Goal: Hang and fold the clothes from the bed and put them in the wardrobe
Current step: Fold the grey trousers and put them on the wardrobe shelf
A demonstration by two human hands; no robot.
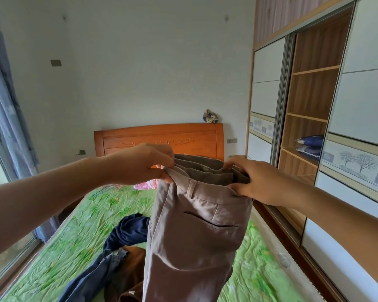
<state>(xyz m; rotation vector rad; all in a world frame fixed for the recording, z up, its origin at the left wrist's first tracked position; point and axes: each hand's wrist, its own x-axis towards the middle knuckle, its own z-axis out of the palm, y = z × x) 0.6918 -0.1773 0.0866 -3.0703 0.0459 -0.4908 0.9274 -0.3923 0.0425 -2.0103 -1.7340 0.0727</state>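
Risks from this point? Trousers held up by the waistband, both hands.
1. The trousers hang over the dark clothes on the bed; lowering them could tangle the pile.
2. Left hand and right hand pinch only the waistband edge, so it may slip.

My path to the open wardrobe (308, 110) on the right is clear; held trousers (194, 232) block the bed (70, 232) below.

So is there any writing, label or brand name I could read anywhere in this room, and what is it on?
None: no readable text shows anywhere.
The trousers held up by the left hand and right hand show no visible tag or brand.
The wardrobe door band carries only tree pictures, no words.
A small pale tag on the brown garment is too small to read.
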